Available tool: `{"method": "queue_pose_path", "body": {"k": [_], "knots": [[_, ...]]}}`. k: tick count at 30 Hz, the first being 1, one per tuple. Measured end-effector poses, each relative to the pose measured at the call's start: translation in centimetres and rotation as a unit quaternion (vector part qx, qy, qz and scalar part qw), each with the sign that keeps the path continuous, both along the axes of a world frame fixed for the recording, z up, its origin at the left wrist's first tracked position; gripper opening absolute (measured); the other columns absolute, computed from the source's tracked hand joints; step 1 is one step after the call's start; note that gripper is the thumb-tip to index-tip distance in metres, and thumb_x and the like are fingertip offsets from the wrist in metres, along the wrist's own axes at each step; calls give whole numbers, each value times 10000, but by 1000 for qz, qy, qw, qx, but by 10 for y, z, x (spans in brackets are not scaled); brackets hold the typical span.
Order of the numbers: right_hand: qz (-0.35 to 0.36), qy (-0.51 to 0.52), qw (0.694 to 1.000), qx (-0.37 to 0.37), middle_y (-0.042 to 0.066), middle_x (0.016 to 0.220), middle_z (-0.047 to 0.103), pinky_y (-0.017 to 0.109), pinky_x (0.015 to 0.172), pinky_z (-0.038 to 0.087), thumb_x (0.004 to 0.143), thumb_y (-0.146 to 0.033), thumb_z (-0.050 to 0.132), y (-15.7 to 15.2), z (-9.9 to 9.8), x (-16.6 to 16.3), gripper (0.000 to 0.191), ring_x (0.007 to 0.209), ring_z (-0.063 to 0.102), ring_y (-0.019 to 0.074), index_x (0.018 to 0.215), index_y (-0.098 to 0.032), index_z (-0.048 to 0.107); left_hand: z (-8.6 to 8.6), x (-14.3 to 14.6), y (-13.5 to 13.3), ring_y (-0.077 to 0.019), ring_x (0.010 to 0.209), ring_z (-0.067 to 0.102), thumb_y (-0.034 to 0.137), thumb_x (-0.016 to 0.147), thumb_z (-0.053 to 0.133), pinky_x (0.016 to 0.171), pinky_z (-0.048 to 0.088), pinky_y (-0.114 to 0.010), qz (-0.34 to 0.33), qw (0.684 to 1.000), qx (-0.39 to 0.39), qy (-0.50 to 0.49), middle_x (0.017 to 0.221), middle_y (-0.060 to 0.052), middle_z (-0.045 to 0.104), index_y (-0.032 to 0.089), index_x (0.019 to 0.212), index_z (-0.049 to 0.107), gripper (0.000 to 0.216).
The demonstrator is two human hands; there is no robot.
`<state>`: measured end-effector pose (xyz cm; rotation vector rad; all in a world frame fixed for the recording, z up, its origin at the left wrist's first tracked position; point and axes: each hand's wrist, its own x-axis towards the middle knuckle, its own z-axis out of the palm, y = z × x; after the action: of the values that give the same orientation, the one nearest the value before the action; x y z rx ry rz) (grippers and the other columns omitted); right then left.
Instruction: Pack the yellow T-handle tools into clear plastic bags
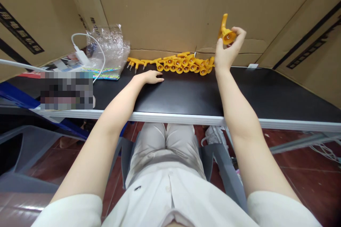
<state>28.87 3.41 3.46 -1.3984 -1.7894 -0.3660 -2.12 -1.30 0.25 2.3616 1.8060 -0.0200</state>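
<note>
Raised above the right end of the row, my right hand [229, 51] is closed round a yellow corkscrew [228, 37], its bell-shaped mouth facing me and its handle pointing up. My left hand [152, 77] rests on the black table top, fingers stretched and slightly apart, with nothing visible in it. Just beyond it lies a pile of yellow corkscrews [185, 64] with bell-shaped bodies, most mouths turned toward me. Left of these, several yellow T-shaped handles [136, 61] with bare metal spirals lie along the back of the table.
Tall cardboard panels [165, 10] enclose the table's back and sides. A clear plastic bag [105, 48], a white cable with a plug [82, 56] and a pixelated object [66, 90] are on the left. The metal table edge [176, 117] runs in front of my lap.
</note>
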Motion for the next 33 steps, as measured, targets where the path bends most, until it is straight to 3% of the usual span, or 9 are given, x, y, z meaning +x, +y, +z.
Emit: {"method": "queue_pose_path", "body": {"k": [2, 4, 7, 10, 16, 21, 24, 28, 33], "knots": [[-78, 81, 992, 62, 70, 1647, 563, 539, 1282, 459, 1098, -260, 374, -9, 3, -8, 564, 1562, 459, 272, 1643, -396, 416, 0, 0, 0, -241, 1639, 469, 477, 1104, 467, 1344, 326, -277, -2, 1000, -1, 2, 1774, -87, 476, 147, 1724, 465, 702], [-95, 79, 990, 66, 65, 1634, 586, 560, 1279, 449, 1098, -286, 438, -12, 3, -14, 616, 1539, 482, 300, 1698, -407, 369, 0, -1, 1, -238, 1638, 471, 479, 1102, 468, 1339, 330, -270, -1, 1000, -1, 3, 1775, -79, 476, 162, 1724, 468, 698], [-62, 49, 996, 45, 61, 1649, 587, 602, 1318, 367, 1115, -314, 421, -5, -1, -22, 661, 1581, 425, 339, 1758, -399, 294, 0, 0, 0, -239, 1633, 478, 477, 1098, 469, 1333, 333, -260, 1, 1000, 0, 3, 1771, -74, 482, 173, 1721, 477, 693], [-13, 54, 998, 21, 40, 1695, 541, 555, 1352, 343, 1115, -320, 404, 11, -9, -30, 608, 1601, 430, 294, 1717, -393, 371, 1, 0, 0, -228, 1642, 463, 472, 1102, 464, 1338, 319, -251, 1, 1000, -3, 7, 1780, -75, 465, 158, 1726, 461, 699], [59, -18, 996, -65, 87, 1726, 508, 684, 1383, 213, 1053, -266, 451, 30, -19, -53, 595, 1646, 420, 318, 1644, -315, 490, -2, -2, 5, -232, 1638, 471, 479, 1089, 475, 1347, 329, -285, -8, 1000, 2, -4, 1769, -64, 477, 195, 1715, 483, 687], [83, -125, 977, -151, 141, 1731, 504, 598, 1344, 367, 981, -158, 520, 31, -21, -63, 648, 1592, 500, 342, 1627, -203, 546, -3, -4, 6, -249, 1639, 470, 475, 1085, 490, 1346, 334, -288, -11, 1000, 4, -14, 1765, -85, 481, 180, 1705, 499, 686], [96, -152, 967, -182, 171, 1768, 446, 705, 1338, 316, 954, -207, 648, 44, -20, -63, 685, 1612, 457, 422, 1634, -186, 568, -2, -3, 5, -234, 1635, 476, 475, 1094, 480, 1346, 334, -289, -15, 1000, 5, -9, 1769, -56, 483, 220, 1704, 503, 662], [97, -162, 953, -238, 155, 1786, 419, 803, 1333, 202, 902, -310, 814, 55, -3, -62, 773, 1649, 384, 467, 1640, -262, 588, -2, -3, 4, -247, 1634, 478, 471, 1095, 476, 1344, 341, -296, -12, 1000, 5, -7, 1766, -89, 482, 173, 1703, 497, 677], [84, -124, 963, -225, 170, 1747, 477, 664, 1312, 375, 946, -476, 821, 31, 37, -51, 770, 1623, 448, 411, 1647, -260, 587, -2, -2, 4, -242, 1631, 483, 471, 1093, 480, 1343, 344, -297, -12, 1000, 2, -8, 1763, -81, 487, 197, 1693, 514, 660]]}}
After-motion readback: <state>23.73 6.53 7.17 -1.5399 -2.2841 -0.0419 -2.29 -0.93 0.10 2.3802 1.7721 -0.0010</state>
